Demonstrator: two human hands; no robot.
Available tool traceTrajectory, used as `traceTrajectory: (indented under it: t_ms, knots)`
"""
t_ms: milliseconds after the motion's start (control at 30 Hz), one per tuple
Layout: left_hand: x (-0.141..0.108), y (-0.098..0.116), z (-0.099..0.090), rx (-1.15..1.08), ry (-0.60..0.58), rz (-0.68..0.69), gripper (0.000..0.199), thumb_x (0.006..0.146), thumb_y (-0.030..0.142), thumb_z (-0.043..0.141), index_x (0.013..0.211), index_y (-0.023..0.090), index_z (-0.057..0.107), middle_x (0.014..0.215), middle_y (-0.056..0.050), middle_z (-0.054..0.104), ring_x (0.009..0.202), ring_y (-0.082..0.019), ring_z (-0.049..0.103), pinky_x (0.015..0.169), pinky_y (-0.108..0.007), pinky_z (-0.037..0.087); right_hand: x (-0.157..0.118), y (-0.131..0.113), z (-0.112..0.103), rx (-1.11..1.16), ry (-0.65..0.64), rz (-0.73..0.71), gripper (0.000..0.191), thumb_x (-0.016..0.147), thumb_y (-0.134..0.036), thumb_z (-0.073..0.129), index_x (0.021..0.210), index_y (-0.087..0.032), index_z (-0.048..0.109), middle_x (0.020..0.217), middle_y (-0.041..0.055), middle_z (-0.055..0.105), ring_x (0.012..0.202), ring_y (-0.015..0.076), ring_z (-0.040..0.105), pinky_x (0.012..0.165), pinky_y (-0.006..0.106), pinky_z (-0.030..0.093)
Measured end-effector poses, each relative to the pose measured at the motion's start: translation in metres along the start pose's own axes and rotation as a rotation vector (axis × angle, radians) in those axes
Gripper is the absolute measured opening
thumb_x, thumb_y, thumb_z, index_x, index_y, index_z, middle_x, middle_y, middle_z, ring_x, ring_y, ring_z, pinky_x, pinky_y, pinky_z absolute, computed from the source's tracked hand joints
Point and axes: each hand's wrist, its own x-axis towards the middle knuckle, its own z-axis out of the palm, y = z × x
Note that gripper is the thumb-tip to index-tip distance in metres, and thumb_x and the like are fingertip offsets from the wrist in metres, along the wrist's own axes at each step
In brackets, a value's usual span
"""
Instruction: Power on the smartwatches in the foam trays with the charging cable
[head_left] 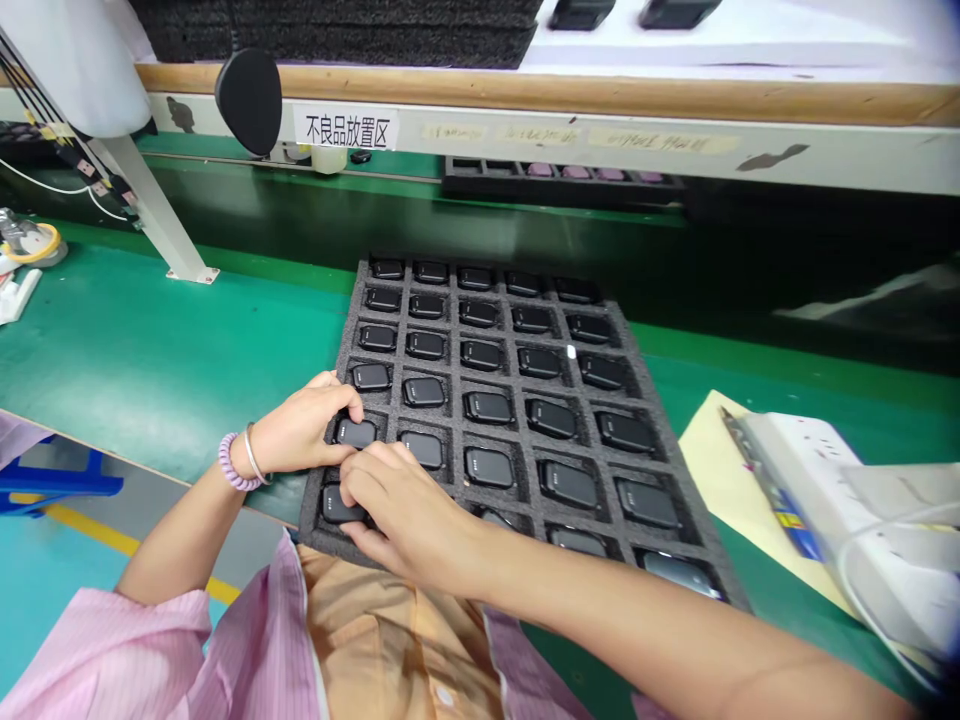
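Note:
A grey foam tray [664, 400] full of black smartwatch bodies lies on the bench, its near edge against my torso. My left hand [304, 425] is at the tray's left edge, index finger and thumb closed around a smartwatch body [355, 433] in the left column. Just nearer to me, my right hand [405, 505] reaches across the front rows. Its fingers and thumb pinch the right side of another smartwatch body [339, 504] in the near-left corner compartment. My right hand and forearm hide part of the front compartments. A small white spot [571, 352] shows on a divider.
A white power strip [817, 450] with a cable stands right of the tray, beside yellowish paper [712, 440] and a pen-like tool [765, 480]. A shelf edge [525, 120] with a label [346, 130] spans above. A metal post [161, 215] stands at left.

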Motion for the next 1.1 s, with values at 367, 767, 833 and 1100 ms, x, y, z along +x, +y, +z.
traceTrajectory:
  t_ms: [367, 767, 833, 1100]
  knots:
    - [-0.001, 0.002, 0.001, 0.076, -0.012, 0.004, 0.019, 0.081, 0.020, 0.064, 0.094, 0.020, 0.050, 0.096, -0.004, 0.060, 0.097, -0.022, 0.053, 0.104, -0.046, 0.043, 0.003, -0.001, -0.004, -0.065, -0.051, 0.021, 0.017, 0.086, -0.018, 0.067, 0.094, -0.019, 0.052, 0.101, 0.0063, 0.061, 0.093, 0.0232, 0.046, 0.079, 0.037, 0.034]
    - [-0.024, 0.061, 0.009, 0.398, 0.139, 0.050, 0.029, 0.091, 0.024, 0.064, 0.118, 0.022, 0.054, 0.120, -0.007, 0.064, 0.112, -0.027, 0.052, 0.117, -0.071, 0.019, -0.058, -0.012, -0.047, -0.107, 0.214, 0.133, 0.035, 0.094, -0.014, 0.061, 0.127, -0.021, 0.052, 0.118, 0.0088, 0.066, 0.108, 0.0244, 0.059, 0.093, 0.043, 0.044]
    - [-0.028, 0.077, 0.023, 0.339, 0.072, 0.156, 0.033, 0.089, 0.023, 0.068, 0.118, 0.023, 0.052, 0.113, -0.004, 0.066, 0.107, -0.024, 0.055, 0.118, -0.065, 0.025, -0.087, -0.005, -0.054, -0.109, 0.315, 0.220, 0.034, 0.097, -0.015, 0.056, 0.130, -0.022, 0.049, 0.111, 0.0088, 0.068, 0.102, 0.0236, 0.062, 0.089, 0.042, 0.047]
    - [-0.019, 0.089, 0.057, 0.369, 0.019, 0.152, 0.039, 0.081, 0.018, 0.076, 0.113, 0.019, 0.054, 0.107, -0.005, 0.067, 0.101, -0.024, 0.057, 0.112, -0.056, 0.041, -0.132, -0.001, -0.024, -0.253, 0.358, 0.409, 0.032, 0.096, -0.028, 0.060, 0.126, -0.021, 0.050, 0.109, 0.0118, 0.068, 0.101, 0.0294, 0.061, 0.084, 0.045, 0.045]
